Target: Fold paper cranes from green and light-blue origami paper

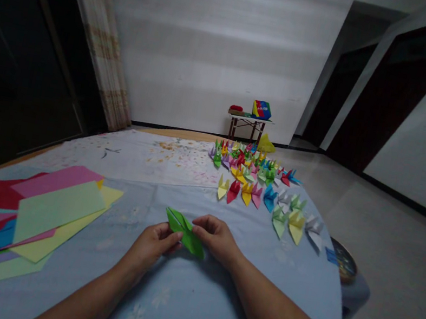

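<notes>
A bright green piece of folded paper [191, 241], long and pointed at both ends, is held just above the blue tablecloth. My left hand [156, 243] pinches its near left edge between thumb and fingers. On the opposite side, my right hand [218, 237] is closed on its upper right edge, the fingertips bent over the paper. Part of the folds is hidden behind the fingers. Beyond my hands stand folded paper cranes in a row, among them a red crane [233, 191] and a blue crane [269, 197].
Loose coloured sheets overlap at the left, a pale green sheet [59, 212] on top. Many more cranes crowd the far right of the table [173, 196]. A stool [358, 295] with a round tin [343, 262] stands by the right edge. Against the wall, a small table [251, 118] holds a colourful box [262, 110].
</notes>
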`<action>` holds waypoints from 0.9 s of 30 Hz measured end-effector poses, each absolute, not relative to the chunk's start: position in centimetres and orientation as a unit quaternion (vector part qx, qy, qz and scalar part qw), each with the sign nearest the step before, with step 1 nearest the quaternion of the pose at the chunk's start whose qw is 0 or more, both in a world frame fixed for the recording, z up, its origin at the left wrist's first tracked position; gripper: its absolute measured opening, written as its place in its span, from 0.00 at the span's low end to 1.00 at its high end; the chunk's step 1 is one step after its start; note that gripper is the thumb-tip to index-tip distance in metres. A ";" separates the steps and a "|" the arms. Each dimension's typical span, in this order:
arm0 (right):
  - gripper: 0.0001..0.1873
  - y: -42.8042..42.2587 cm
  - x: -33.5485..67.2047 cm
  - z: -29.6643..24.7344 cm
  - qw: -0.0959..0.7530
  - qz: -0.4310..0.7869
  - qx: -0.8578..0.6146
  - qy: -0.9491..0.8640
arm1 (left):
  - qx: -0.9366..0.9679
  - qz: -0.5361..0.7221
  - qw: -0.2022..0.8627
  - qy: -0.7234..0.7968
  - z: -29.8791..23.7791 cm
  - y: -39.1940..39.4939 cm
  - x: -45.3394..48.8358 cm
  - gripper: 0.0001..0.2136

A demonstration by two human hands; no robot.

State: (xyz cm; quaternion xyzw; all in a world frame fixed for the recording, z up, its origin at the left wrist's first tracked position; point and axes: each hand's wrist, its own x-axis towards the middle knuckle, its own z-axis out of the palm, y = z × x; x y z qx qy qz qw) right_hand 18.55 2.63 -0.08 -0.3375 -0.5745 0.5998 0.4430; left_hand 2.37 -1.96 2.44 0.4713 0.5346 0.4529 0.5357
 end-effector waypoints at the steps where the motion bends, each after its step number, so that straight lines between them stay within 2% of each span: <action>1: 0.18 2.6 18.5 -0.3 0.438 0.600 -0.336 -0.579 | 0.474 0.445 0.537 0.538 2.4 -1.8 2.3 0.14; 14: 0.12 2.7 18.1 -1.6 0.435 0.518 -0.364 -0.641 | 0.511 0.322 0.634 0.483 3.2 -0.5 0.6 0.14; 27: 0.13 2.5 18.5 -1.3 0.466 0.478 -0.388 -0.636 | 0.505 0.500 0.505 0.490 1.1 -0.8 3.8 0.15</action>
